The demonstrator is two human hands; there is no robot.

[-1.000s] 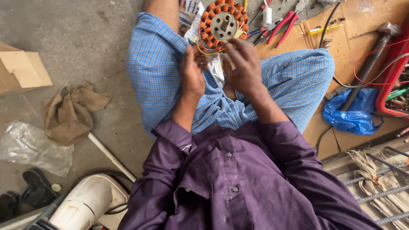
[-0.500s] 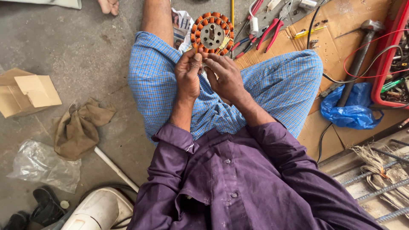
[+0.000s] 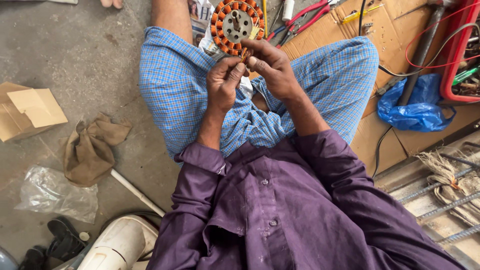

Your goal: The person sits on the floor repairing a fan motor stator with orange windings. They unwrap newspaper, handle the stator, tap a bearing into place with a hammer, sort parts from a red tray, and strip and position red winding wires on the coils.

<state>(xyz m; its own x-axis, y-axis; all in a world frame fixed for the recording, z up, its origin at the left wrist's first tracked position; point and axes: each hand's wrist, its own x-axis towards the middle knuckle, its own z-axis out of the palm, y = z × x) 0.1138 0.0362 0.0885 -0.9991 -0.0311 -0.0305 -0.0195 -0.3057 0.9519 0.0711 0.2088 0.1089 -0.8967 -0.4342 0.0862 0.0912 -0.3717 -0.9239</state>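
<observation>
1. The seated person, in a purple shirt [image 3: 280, 210] and blue checked cloth [image 3: 175, 85] over the knees, had leaned closer over the work than a second before: the view had drawn in, so the lap and hands filled more of it, and the cardboard pieces [image 3: 30, 107] and brown rag [image 3: 92, 147] on the concrete floor [image 3: 65, 55] had slid toward the left edge.

2. The motor stator [image 3: 235, 25], a ring of copper-orange windings round a grey metal core, had stayed just beyond the knees, resting on printed paper [image 3: 200, 12]. Its lower edge now met the fingertips, where a second ago the hands sat slightly lower and nearer the body.

3. That shift suggested, as a judgement, that the hands had gone from gathering wire to working it at the ring's lower rim.

4. The right hand [image 3: 272, 67] was closed narrow, thumb and forefinger pinching something small at the stator's lower edge; what it pinched was too small to tell.

5. The left hand [image 3: 225, 82] was curled, fingers pressed against the right hand's fingertips just beneath the ring; whether it gripped anything I could not tell.

6. The stator thus lay directly ahead of both hands, touching their fingertips.

7. Red-handled pliers [image 3: 305, 15] lay on cardboard sheet [image 3: 385, 30] to the right, apart from both hands.
</observation>
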